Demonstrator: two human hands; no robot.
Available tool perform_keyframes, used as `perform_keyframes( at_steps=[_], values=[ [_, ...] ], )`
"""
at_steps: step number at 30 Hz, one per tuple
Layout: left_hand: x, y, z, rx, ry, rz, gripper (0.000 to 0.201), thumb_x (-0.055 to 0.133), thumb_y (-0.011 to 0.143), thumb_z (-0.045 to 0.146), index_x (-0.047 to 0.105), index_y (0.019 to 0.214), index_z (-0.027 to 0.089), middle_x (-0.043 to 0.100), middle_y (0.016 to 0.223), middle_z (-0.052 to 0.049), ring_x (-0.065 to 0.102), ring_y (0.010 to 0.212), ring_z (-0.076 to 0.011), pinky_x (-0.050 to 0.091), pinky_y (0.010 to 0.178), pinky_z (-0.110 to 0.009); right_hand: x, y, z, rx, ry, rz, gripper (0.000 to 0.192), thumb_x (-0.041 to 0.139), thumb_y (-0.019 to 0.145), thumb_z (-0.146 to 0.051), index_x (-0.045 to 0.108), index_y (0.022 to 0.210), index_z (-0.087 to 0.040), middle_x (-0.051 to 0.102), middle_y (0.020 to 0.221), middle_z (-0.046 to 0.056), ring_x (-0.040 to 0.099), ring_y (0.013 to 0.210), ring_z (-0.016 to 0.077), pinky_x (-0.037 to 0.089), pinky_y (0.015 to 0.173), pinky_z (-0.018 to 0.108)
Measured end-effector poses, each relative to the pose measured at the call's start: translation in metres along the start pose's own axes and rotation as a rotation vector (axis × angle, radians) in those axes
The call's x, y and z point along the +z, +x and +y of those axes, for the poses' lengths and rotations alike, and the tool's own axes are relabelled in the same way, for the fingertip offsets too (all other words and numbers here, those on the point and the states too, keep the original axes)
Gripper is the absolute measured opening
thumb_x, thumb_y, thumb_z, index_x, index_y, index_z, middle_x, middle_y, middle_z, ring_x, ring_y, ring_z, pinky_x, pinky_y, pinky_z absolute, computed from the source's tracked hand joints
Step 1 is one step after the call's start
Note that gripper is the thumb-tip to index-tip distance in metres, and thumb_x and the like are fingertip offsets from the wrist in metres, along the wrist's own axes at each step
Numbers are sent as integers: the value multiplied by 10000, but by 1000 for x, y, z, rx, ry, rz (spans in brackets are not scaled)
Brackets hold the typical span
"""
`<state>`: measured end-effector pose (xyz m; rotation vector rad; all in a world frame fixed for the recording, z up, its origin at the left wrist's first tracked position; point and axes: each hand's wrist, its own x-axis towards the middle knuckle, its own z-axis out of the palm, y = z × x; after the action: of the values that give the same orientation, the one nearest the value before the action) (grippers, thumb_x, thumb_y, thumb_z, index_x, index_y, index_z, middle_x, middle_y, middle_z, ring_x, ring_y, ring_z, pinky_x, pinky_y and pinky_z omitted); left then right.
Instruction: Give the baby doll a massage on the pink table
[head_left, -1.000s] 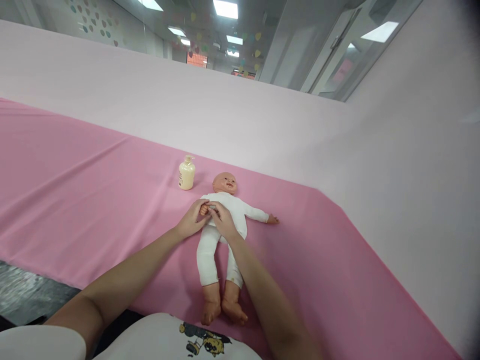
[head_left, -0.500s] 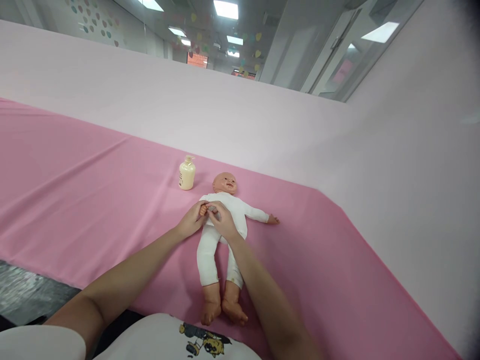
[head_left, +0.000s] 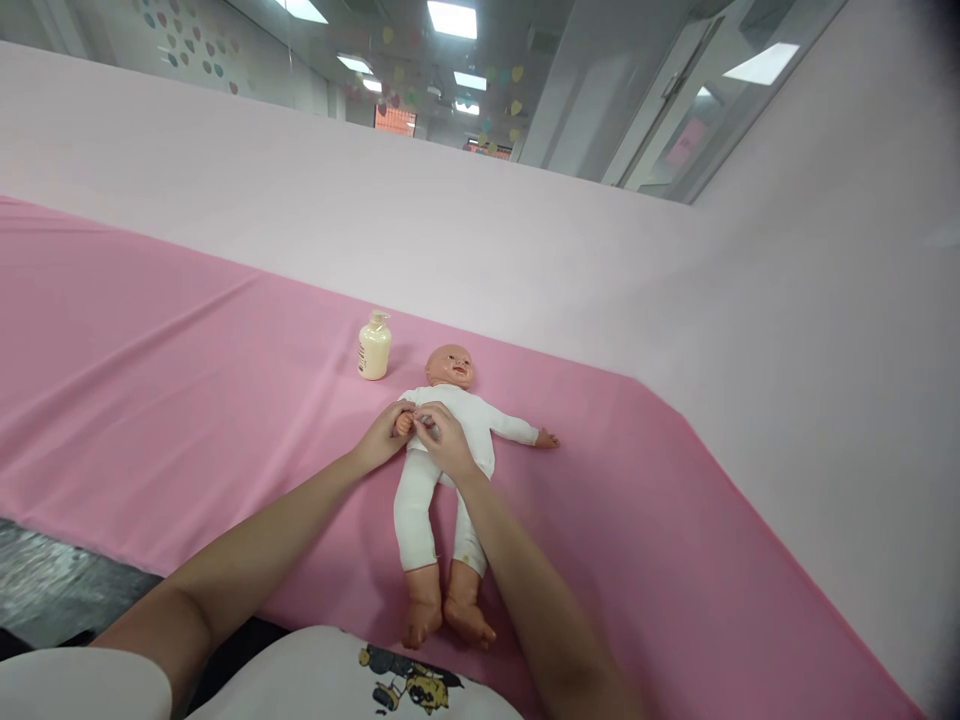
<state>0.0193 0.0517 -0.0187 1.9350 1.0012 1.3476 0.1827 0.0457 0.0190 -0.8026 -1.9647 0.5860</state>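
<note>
Both hands are working at the doll's small hand, mid-cloth.
The doll (head_left: 450, 440) is lying face up on the pink cloth (head_left: 187, 380). The left hand (head_left: 381, 440) and right hand (head_left: 447, 442) are pinching the doll's hand (head_left: 405, 423); finger contact is apparently narrow, though blurred. A cream pump bottle (head_left: 373, 347) is standing just beyond, left of the doll's head.

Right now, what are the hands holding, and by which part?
Both hands hold the baby doll by one small hand: the left hand cups the doll's hand and the right hand pinches at it. The pump bottle is untouched.
</note>
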Motion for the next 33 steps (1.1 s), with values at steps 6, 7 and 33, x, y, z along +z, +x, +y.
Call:
perform_keyframes(
  at_steps=[6, 7, 33],
  values=[
    [-1, 0, 2, 37, 25, -16, 293, 572, 801, 152, 571, 1092, 185, 621, 1136, -72, 584, 1083, -199, 470, 999, -397, 0, 0, 0, -13, -17, -36, 202, 478, 867, -172, 621, 1004, -211, 611, 1074, 71, 595, 992, 178, 535, 834, 305],
    [-1, 0, 4, 47, 32, -21, 305, 565, 788, 132, 575, 1088, 183, 626, 1124, -71, 585, 1076, -201, 471, 994, -398, 0, 0, -1, -13, -19, -60, 223, 477, 864, -162, 624, 1022, -216, 608, 1090, 71, 592, 1000, 178, 532, 846, 310],
    [-4, 0, 6, 30, 137, 124, 260, 637, 783, 255, 630, 1039, 206, 628, 1151, -91, 566, 1131, -237, 436, 1050, -449, -1, 1, -1, -30, -6, -51, 235, 457, 928, -209, 610, 1106, -221, 622, 1115, 76, 597, 1029, 185, 511, 894, 338]
  ],
)
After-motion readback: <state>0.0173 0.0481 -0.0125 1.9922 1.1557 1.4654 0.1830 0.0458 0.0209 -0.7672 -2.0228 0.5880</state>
